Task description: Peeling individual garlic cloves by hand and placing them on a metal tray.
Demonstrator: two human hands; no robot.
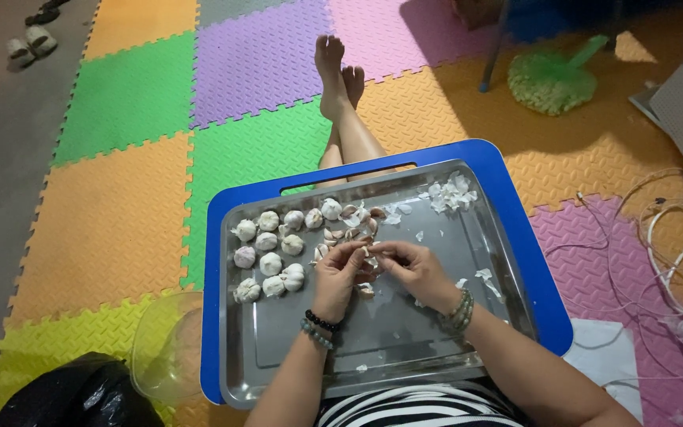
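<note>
Steel tray [278,356] at frame centre holds garlic bulbs [270,253] and skins [452,194]; left hand [337,273] and right hand [413,269] pinch a barely visible clove [367,251].

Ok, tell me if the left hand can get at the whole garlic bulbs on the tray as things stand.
Probably yes. The bulbs lie in the open on the tray, just left of the left hand, with nothing between them. But that hand and the right hand are both busy holding a clove, so it would have to let go first.
</note>
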